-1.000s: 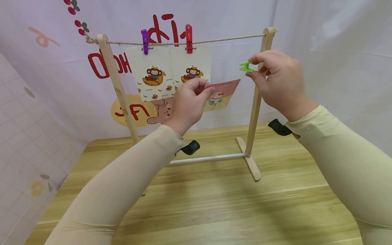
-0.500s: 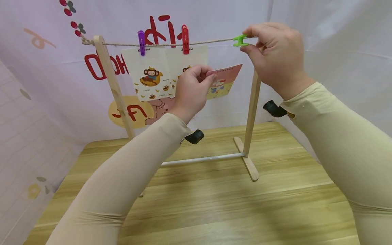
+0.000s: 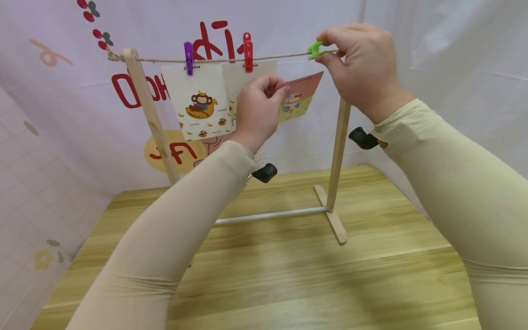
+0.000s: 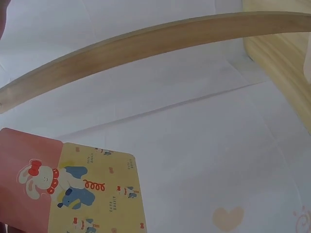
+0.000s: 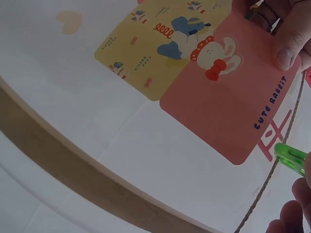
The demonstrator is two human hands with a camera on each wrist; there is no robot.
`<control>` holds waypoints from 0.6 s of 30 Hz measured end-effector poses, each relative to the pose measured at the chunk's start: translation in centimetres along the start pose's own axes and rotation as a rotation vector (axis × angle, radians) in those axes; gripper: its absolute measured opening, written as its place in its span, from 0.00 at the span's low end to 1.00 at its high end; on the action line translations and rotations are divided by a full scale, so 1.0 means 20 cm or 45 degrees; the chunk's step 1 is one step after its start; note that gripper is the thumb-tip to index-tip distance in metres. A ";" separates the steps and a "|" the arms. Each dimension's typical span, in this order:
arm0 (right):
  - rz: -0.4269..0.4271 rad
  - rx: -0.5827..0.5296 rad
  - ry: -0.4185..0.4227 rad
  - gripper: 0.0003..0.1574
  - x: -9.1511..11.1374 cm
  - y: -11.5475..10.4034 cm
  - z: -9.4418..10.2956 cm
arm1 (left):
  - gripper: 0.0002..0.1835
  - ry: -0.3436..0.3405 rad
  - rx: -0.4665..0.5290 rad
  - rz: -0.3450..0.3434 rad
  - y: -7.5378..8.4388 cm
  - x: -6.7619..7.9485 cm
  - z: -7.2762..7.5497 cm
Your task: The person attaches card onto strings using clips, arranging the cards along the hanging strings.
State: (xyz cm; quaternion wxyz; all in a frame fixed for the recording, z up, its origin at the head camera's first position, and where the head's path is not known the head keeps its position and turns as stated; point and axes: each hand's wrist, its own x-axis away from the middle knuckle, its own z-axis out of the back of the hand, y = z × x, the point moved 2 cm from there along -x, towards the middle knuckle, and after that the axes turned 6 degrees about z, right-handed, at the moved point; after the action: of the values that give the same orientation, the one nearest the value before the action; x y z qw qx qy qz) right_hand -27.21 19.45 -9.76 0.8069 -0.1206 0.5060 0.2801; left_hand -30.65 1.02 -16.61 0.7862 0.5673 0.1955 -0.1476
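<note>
My left hand (image 3: 261,107) pinches the upper left corner of a pink and yellow rabbit card (image 3: 304,94), held tilted below the twine (image 3: 284,57). In the right wrist view the thumb lies on the pink half of the rabbit card (image 5: 228,92), beside the printed words. My right hand (image 3: 363,64) pinches a green clothespin (image 3: 315,49) right at the twine, above the card's upper edge. The clothespin (image 5: 290,158) overlaps the twine (image 5: 265,187) in the right wrist view. In the left wrist view only the rabbit card (image 4: 92,189) shows, with the fingers mostly cut off.
Two monkey cards hang from the twine, the left monkey card (image 3: 198,103) by a purple clothespin (image 3: 189,58) and the other by a red clothespin (image 3: 248,54). Wooden posts (image 3: 339,156) with a white crossbar (image 3: 272,215) stand on the wooden table (image 3: 288,284). A printed white cloth hangs behind.
My right hand has raised the green clothespin up and left to the twine and tilted it. My left hand has lifted the rabbit card closer to the twine, covering more of the second monkey card.
</note>
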 end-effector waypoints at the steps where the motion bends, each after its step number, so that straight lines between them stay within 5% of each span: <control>1: 0.000 0.000 -0.003 0.10 0.00 0.00 0.00 | 0.08 0.005 0.002 -0.001 0.00 -0.01 0.00; 18: 0.027 0.004 -0.082 0.11 0.01 -0.03 -0.01 | 0.10 0.080 -0.013 -0.037 0.00 -0.07 -0.04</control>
State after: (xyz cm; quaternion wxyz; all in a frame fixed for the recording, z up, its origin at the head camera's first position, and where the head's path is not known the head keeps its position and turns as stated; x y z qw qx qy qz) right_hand -26.88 18.93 -10.09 0.8198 -0.1048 0.4816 0.2915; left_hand -31.88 1.73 -16.13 0.7804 0.5646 0.2293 -0.1402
